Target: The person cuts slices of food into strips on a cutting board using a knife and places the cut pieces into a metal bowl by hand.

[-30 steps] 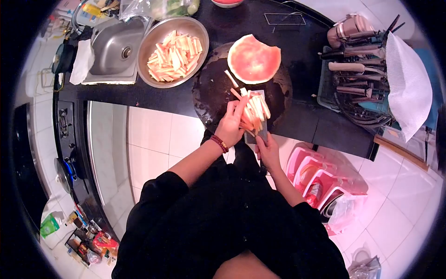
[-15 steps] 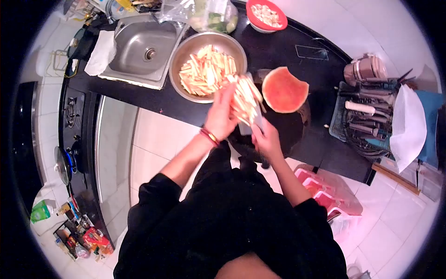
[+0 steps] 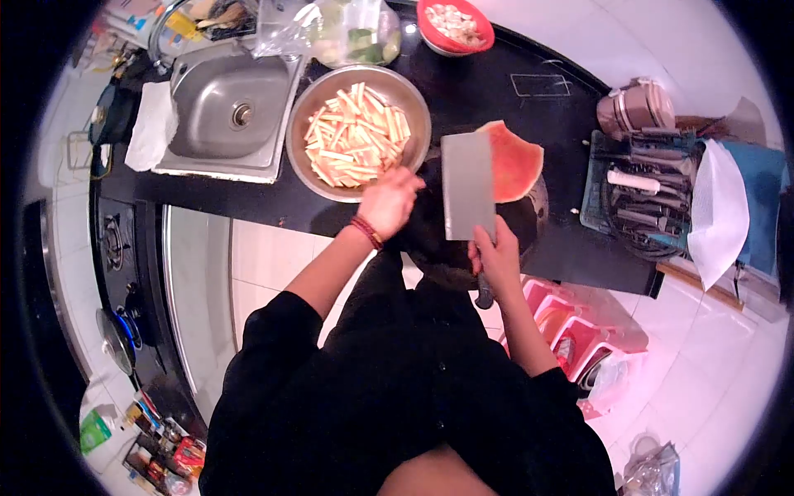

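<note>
My right hand point(image 3: 496, 258) grips the dark handle of a cleaver point(image 3: 469, 186); its broad blade stands over a round dark chopping board point(image 3: 517, 240). Behind the blade lies a red-faced piece of watermelon point(image 3: 519, 161), partly covered by it. My left hand point(image 3: 390, 205), with red bands at the wrist, is beside the near rim of a metal bowl point(image 3: 299, 157). Its fingers are loosely bent, with nothing visible in them. Inside the bowl lies a heap of pale, pink-edged strips point(image 3: 356, 136), which look like watermelon rind.
Left of the bowl is a steel sink point(image 3: 219, 107) with a white cloth point(image 3: 153, 124) at its edge. Behind stand a clear bag of greens point(image 3: 360, 37) and a red bowl point(image 3: 475, 37) of pale pieces. A knife rack point(image 3: 649, 190) is at right; pink bins point(image 3: 571, 331) stand below the counter.
The strips carried between my left hand and the cleaver are now in the bowl. My left hand has come away from the blade, and the cleaver has shifted right, its face bare.
</note>
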Tool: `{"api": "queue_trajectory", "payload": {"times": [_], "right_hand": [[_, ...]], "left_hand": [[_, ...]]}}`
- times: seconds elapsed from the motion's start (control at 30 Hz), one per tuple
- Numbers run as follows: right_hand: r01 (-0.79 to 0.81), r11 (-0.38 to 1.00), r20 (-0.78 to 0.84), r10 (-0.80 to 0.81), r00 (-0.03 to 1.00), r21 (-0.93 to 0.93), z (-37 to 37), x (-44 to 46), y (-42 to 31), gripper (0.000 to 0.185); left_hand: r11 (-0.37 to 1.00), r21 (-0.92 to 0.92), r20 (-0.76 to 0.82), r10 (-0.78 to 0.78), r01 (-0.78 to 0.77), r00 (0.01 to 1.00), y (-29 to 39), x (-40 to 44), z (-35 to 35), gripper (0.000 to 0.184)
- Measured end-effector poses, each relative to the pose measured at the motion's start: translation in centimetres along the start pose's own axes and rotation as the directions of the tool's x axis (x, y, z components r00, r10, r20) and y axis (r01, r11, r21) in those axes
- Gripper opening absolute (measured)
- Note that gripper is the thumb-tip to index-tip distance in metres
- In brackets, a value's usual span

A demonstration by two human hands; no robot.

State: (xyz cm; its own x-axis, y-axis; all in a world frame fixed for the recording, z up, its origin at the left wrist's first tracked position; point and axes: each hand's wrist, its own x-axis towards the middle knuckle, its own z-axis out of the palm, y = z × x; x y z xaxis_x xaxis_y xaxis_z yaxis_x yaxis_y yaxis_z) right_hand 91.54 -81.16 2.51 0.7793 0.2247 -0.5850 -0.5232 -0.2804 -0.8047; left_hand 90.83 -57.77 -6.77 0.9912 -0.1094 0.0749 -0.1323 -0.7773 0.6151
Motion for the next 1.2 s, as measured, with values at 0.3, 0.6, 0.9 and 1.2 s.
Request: {"api": "queue_trajectory", "payload": {"times": [0.3, 0.6, 0.9, 1.2], "right_hand": [[0.112, 0.986, -0.447, -0.045, 0.894, 0.125, -8.4, -4.3, 8.3, 0.012], [-0.016, 0.993, -0.357, 0.057, 0.932, 0.118, -11.0, -4.4, 12.5, 0.012], [-0.005, 0.992, -0.319, -0.036, 0.947, -0.125, -12.2, -3.2, 15.5, 0.017], [0.057, 0.854, -0.303, -0.245, 0.921, -0.517, -12.6, -1.8, 19.5, 0.02]], "left_hand": [[0.96, 0.157, 0.084, 0.221, -0.232, 0.972, 4.0, 3.2, 6.3, 0.048], [0.936, 0.326, 0.131, 0.091, -0.13, 0.987, 5.3, 3.1, 7.1, 0.027], [0.902, 0.29, -0.26, -0.249, 0.321, 0.933, 5.7, 3.5, -4.1, 0.033], [0.933, -0.059, -0.109, -0.36, 0.356, 0.926, 6.5, 7.8, 1.3, 0.05]]}}
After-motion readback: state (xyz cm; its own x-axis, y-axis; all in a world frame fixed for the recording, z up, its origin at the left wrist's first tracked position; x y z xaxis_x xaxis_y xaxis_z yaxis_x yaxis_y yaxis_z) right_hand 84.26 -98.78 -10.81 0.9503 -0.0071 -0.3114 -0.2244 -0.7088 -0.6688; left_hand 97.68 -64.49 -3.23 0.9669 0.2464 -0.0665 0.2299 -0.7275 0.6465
